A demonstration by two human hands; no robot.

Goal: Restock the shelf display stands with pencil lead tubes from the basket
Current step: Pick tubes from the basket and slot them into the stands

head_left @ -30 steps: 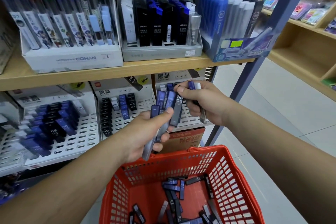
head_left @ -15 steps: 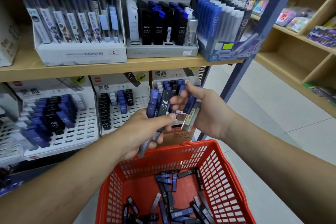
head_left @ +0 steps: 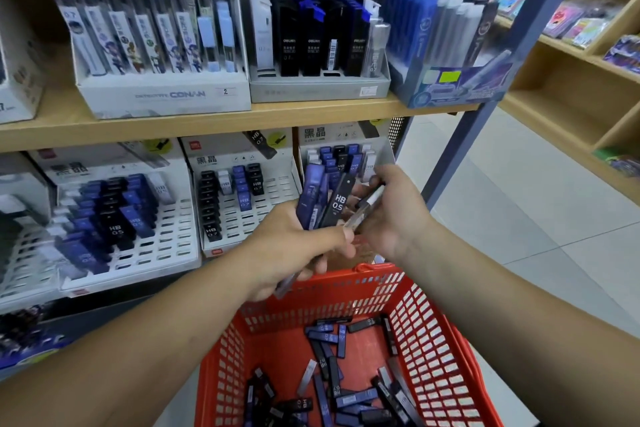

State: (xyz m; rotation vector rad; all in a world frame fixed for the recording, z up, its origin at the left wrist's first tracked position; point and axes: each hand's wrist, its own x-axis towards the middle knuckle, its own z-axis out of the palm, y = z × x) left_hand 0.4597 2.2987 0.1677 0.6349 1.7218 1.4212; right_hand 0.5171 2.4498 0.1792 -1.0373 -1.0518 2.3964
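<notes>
Nearest, loose tubes (head_left: 332,374) lie in the basket (head_left: 433,340); above its far rim my left hand (head_left: 294,246) clenches a bundle of lead tubes (head_left: 311,198); my right hand (head_left: 391,215), its fingers (head_left: 360,191) pinching a clear tube (head_left: 367,206), sorts much as half a second ago; next, I judge, slotting it into the stand (head_left: 346,135) behind.

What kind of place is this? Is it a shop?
Probably a stationery shop: wooden shelves carry display stands packed with pencil lead tubes, and a red shopping basket holds more.
</notes>
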